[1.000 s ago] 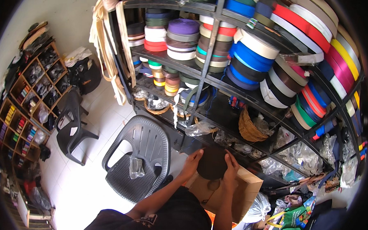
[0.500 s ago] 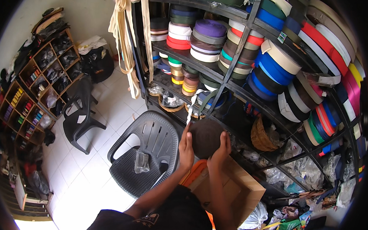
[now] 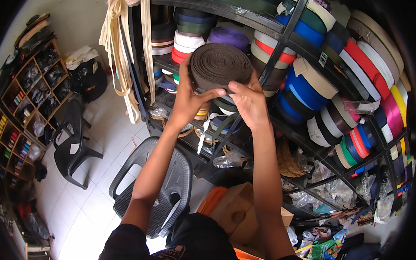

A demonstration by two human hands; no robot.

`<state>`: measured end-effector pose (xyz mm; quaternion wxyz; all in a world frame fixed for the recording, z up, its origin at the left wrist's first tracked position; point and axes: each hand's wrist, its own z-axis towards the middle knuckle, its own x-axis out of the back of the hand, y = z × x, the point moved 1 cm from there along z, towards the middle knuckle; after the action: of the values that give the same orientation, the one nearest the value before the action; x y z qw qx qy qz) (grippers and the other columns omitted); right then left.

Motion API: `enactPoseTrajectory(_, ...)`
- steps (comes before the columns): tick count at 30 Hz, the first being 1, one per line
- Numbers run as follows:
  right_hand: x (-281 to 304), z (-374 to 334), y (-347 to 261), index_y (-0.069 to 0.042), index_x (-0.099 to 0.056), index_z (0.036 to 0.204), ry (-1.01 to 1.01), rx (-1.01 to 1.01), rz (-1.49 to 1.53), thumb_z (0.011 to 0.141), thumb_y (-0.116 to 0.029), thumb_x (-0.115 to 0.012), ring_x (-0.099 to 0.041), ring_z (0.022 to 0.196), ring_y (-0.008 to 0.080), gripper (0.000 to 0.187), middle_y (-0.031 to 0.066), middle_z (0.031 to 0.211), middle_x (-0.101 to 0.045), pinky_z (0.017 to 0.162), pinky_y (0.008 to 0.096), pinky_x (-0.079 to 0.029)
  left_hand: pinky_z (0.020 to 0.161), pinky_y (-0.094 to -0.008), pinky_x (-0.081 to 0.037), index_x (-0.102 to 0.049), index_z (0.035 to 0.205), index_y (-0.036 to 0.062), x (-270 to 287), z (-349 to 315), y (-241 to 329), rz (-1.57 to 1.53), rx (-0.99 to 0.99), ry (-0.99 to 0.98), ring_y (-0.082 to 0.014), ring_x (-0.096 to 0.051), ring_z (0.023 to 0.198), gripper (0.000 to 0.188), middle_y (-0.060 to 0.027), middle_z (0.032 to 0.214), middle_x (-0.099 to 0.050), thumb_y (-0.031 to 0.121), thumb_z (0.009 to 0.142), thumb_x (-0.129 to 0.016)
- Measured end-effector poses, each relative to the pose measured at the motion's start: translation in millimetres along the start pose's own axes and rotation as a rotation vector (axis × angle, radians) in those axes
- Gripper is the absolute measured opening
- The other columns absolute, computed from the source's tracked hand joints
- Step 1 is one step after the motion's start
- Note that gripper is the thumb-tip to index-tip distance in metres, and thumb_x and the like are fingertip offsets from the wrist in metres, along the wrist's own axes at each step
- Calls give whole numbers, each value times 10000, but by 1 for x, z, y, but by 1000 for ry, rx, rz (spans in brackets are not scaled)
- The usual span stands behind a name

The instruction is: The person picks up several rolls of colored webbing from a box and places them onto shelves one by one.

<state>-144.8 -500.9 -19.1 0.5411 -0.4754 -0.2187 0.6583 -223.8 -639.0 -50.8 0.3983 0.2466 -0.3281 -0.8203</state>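
Observation:
A wide roll of dark brown webbing tape [image 3: 220, 63] is held up between my two hands, its coiled face turned toward me. My left hand [image 3: 188, 96] wraps round its left side, thumb along the front edge. On the right, my right hand [image 3: 250, 98] grips the lower right edge, with its thumb pressed against the roll. The roll is in front of the shelf, and behind it are a purple roll [image 3: 228, 35] and a stack of white and red rolls [image 3: 188, 43]. A white strip [image 3: 202, 136] hangs from the shelf below my left hand.
A black metal rack [image 3: 278, 36] full of webbing rolls curves from the front to the right. Cream straps [image 3: 121, 55] hang at its left end. A grey plastic chair [image 3: 173, 178] and an open cardboard box [image 3: 237, 212] stand below my arms. A wicker basket [image 3: 290, 161] sits low on the rack.
Both hands have raised the brown roll from above the cardboard box up to the shelf's height and tilted its coiled face into view. The head view has shifted right.

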Motion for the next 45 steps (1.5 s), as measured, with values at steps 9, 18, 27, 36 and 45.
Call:
enactPoseTrajectory(9, 13, 66, 8, 35, -301, 1458, 279, 321, -705, 720, -168, -847, -558, 1117, 242, 940, 149, 1366, -312, 902, 356, -542, 1050, -387, -451, -318, 1434, -15, 26, 98, -23, 11, -108, -54, -253, -482, 1250, 930, -142, 1361, -410, 72, 682, -859)
enactPoseTrajectory(18, 7, 94, 21, 55, -378, 1417, 524, 447, -922, 766, -157, -820, -678, 721, 187, 815, 183, 1392, -341, 578, 245, -553, 870, -310, -501, -323, 1401, -38, 22, 139, -61, -52, -98, -96, -203, -554, 1110, 810, -180, 1315, -495, 44, 755, -804)
enactPoseTrajectory(27, -3, 101, 20, 114, -454, 1334, 631, 311, -994, 850, -263, -721, -694, 643, 275, 669, 303, 1062, -624, 654, 350, -530, 635, -248, -486, -327, 1388, -92, 18, 156, -73, -60, -5, -36, -122, -581, 738, 806, -209, 1254, -527, 77, 762, -807)
enactPoseTrajectory(36, 31, 125, 36, 103, -419, 1372, 690, 460, -1233, 886, -309, -673, -674, 560, 196, 686, 136, 577, -647, 662, 274, -487, 410, -225, -393, -369, 1380, -120, 8, 166, -68, 47, 30, -38, -92, -528, 547, 820, -143, 979, -643, 175, 760, -817)
enactPoseTrajectory(45, 33, 123, 40, 42, -447, 1386, 662, 458, -1214, 891, -259, -679, -683, 591, 181, 624, 135, 624, -653, 593, 279, -485, 428, -222, -405, -360, 1402, -105, 6, 161, -73, 32, 50, 6, -92, -515, 530, 836, -166, 1055, -630, 219, 774, -808)
